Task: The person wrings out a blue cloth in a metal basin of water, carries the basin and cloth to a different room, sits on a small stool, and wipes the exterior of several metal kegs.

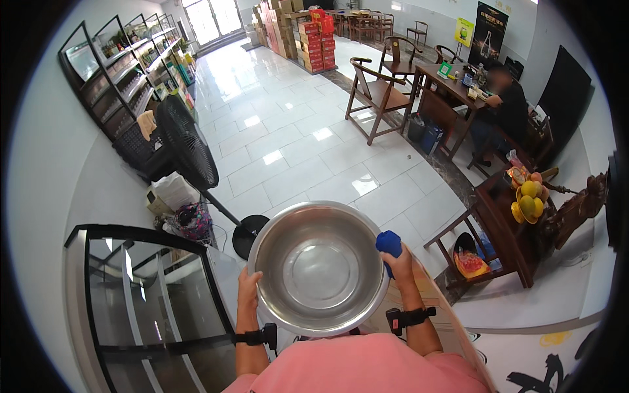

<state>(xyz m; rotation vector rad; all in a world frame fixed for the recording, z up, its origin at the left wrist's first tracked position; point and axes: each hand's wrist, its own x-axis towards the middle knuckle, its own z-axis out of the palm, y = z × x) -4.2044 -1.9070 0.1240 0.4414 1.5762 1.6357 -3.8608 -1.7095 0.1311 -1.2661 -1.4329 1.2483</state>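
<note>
A wide, round stainless steel basin (322,270) is held in front of my body, and its inside looks empty. My left hand (249,287) grips the rim at the left, thumb over the edge. At the right side of the rim, my right hand (400,263) holds a bunched blue cloth (388,244) against the basin; whether its fingers also grip the rim is partly hidden by the cloth. Both wrists wear black straps with small devices.
A black standing fan (189,142) stands ahead on the left, beyond a glass-panelled cabinet (152,294). At right are a wooden stand with fruit (530,196), a wooden armchair (378,98) and a person (506,108) seated at a table. Stacked cartons (314,44) stand farther off.
</note>
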